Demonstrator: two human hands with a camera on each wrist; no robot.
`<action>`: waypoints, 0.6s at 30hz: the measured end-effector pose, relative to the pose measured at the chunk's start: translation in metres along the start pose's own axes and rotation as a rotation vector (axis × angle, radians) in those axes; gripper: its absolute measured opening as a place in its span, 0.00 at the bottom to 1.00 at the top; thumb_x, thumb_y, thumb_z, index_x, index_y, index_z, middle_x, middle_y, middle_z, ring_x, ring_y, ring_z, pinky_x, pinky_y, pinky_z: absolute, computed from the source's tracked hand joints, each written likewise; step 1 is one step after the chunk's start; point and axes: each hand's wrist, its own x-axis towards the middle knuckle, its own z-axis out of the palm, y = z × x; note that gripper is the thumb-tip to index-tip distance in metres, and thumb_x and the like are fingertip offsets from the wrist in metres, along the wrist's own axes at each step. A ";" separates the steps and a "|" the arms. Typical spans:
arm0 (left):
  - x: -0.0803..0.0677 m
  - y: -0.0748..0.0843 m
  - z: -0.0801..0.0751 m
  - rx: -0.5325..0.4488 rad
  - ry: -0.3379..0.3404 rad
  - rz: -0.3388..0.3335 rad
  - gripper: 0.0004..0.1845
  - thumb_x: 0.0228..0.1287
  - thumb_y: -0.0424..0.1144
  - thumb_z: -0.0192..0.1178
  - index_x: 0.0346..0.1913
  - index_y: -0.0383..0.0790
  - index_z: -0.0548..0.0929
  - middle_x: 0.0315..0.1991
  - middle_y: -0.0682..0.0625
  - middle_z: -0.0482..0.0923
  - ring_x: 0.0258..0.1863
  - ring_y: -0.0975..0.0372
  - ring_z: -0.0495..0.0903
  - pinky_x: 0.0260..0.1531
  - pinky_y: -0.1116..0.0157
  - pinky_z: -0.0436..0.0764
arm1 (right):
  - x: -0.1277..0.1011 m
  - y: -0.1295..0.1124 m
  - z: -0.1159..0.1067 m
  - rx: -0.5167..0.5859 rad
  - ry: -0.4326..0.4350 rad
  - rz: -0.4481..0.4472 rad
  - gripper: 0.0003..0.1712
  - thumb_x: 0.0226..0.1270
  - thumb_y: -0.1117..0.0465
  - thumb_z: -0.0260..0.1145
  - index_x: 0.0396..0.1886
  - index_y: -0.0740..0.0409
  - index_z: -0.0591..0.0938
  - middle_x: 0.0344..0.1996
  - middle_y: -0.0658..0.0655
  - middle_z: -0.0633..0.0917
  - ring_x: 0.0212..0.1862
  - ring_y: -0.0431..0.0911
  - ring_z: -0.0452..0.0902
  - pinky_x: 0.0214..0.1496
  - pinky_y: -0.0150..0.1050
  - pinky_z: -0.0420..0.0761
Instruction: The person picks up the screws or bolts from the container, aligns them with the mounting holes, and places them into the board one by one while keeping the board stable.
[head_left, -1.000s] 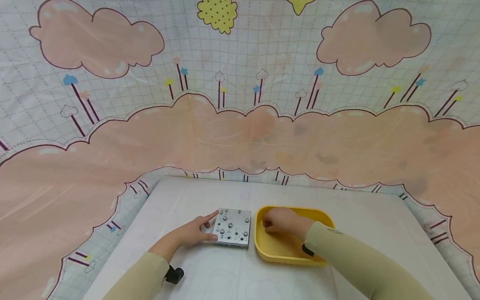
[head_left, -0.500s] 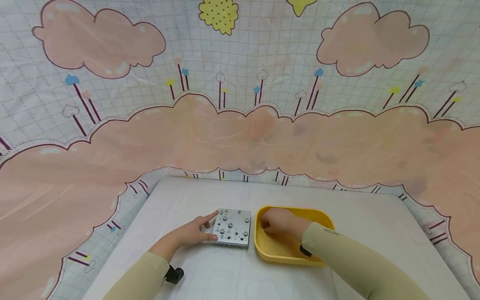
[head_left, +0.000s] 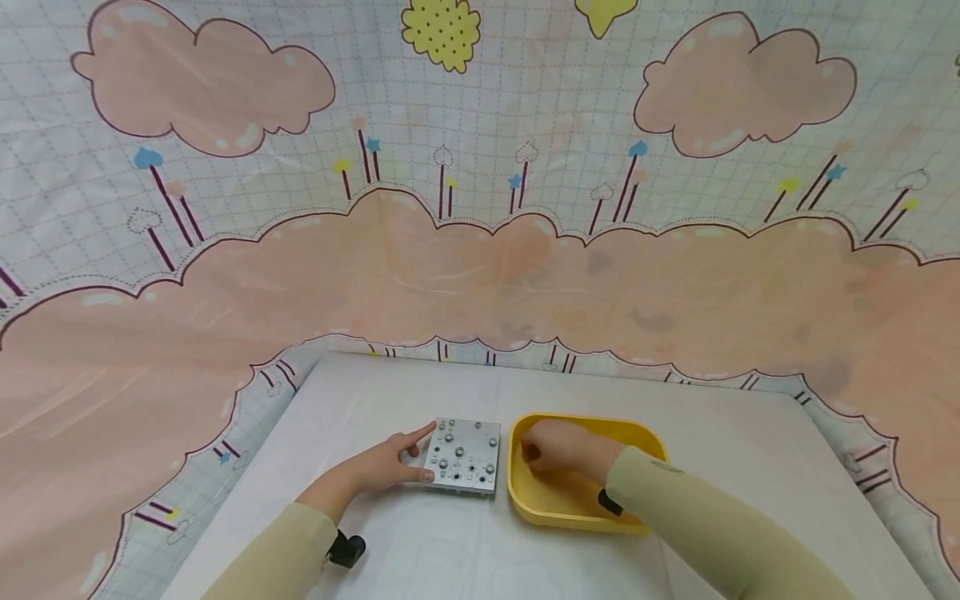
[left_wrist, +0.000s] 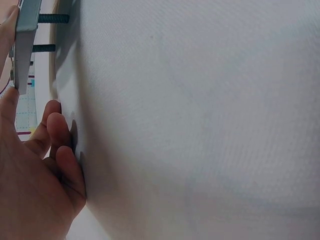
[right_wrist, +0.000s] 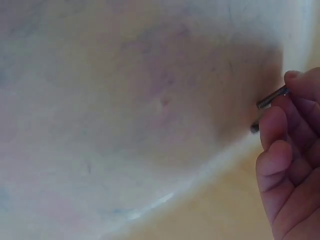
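At a white worktop (head_left: 420, 550) before a cloud-printed backdrop (head_left: 480, 275), the head camera showed a person in pale sleeves (head_left: 273, 546) using both hands. The left hand (head_left: 386, 465) lay at the left side of a silver metal plate (head_left: 467, 458), thumb and forefinger straight, spread well apart and touching it. Just to the plate's right stood a yellow tray (head_left: 566, 497); the right hand (head_left: 564, 447) reached down inside, its fingers curled together.

The left wrist camera caught the plate edge-on at upper left, two threaded rods (left_wrist: 53, 18) projecting from its underside, while the remaining fingers were loosely bent beside the worktop.

The right wrist camera showed fingers clamped on a small metal rod (right_wrist: 271, 97). The end of a second rod (right_wrist: 255, 126) protruded just beside it; whether that one was also pinched could not be told.
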 end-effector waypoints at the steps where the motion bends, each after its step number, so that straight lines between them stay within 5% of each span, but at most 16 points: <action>1: 0.000 0.000 0.000 0.002 -0.002 -0.002 0.50 0.52 0.59 0.73 0.77 0.62 0.59 0.49 0.51 0.69 0.44 0.57 0.69 0.47 0.53 0.69 | -0.002 0.001 -0.002 0.016 0.005 -0.006 0.03 0.63 0.61 0.70 0.31 0.50 0.83 0.24 0.44 0.76 0.31 0.41 0.71 0.39 0.36 0.73; 18: -0.001 0.003 0.001 -0.007 -0.003 -0.018 0.50 0.52 0.58 0.73 0.77 0.63 0.59 0.48 0.51 0.69 0.42 0.57 0.68 0.45 0.55 0.69 | -0.026 0.020 -0.019 0.282 0.044 0.024 0.02 0.66 0.62 0.69 0.36 0.52 0.83 0.30 0.46 0.80 0.28 0.42 0.75 0.29 0.37 0.78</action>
